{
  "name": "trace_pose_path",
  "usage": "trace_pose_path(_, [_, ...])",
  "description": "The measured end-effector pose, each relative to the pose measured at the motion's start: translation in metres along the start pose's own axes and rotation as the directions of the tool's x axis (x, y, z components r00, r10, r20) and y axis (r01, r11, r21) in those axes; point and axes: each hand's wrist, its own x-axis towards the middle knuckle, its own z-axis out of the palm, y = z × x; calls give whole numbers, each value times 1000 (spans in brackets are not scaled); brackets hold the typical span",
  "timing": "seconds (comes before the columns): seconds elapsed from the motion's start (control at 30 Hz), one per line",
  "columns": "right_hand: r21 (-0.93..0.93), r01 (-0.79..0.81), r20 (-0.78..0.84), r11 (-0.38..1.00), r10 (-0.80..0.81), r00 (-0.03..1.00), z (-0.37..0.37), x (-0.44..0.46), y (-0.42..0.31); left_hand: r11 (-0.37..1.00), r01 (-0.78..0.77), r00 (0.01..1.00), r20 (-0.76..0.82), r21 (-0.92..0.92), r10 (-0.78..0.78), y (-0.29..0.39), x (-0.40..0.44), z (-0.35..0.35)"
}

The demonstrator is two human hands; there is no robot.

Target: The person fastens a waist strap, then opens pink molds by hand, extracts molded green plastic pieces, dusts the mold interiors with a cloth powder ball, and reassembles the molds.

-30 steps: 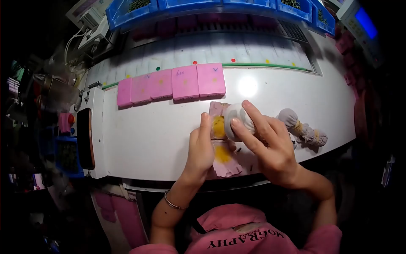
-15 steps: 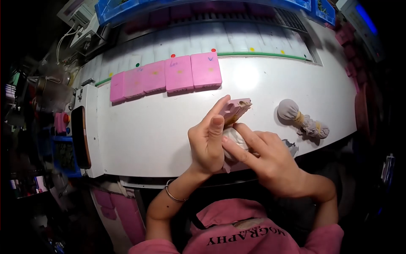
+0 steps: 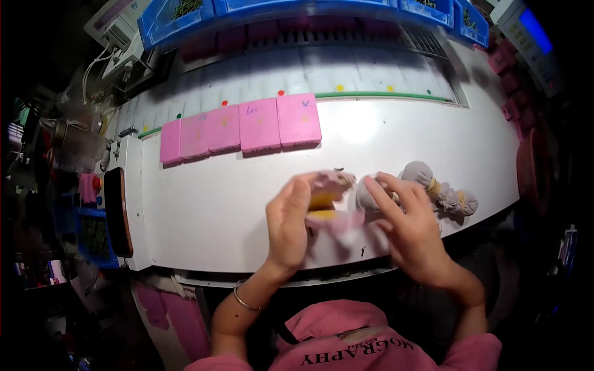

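My left hand (image 3: 288, 219) grips a pink rubber mould (image 3: 346, 222), blurred by motion, with yellow showing on its inner faces. The mould seems parted into two flaps that face right. Just right of it, the fingers of my right hand (image 3: 411, 229) are closed around a whitish rounded bundle (image 3: 367, 195), possibly cloth; most of it is hidden by the fingers. A gap separates the bundle from the mould. Beyond my right hand lies a grey cloth bundle (image 3: 418, 174) tied with yellowish bands. A small dark bit (image 3: 363, 251) sits on the white table below the hands.
Several pink mould blocks (image 3: 260, 127) stand in a row along the back left of the white table (image 3: 204, 210). Behind them runs a green strip (image 3: 383, 94). Blue bins (image 3: 297, 7) line the far edge. A phone (image 3: 117, 210) lies at the left.
My right hand has drawn the whitish bundle away from the mould, to the right. The mould has tilted and lowered in my left hand, now showing its yellow inner faces. The view has shifted slightly.
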Motion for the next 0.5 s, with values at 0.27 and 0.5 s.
trace_pose_path(0.27, [704, 6, -171, 710, 161, 972, 3, 19, -9, 994, -20, 986, 168, 106, 2, 8, -11, 10])
trace_pose_path(0.5, [755, -13, -152, 655, 194, 969, 6, 20, -11, 984, 4, 958, 280, 176, -54, 15, -7, 2])
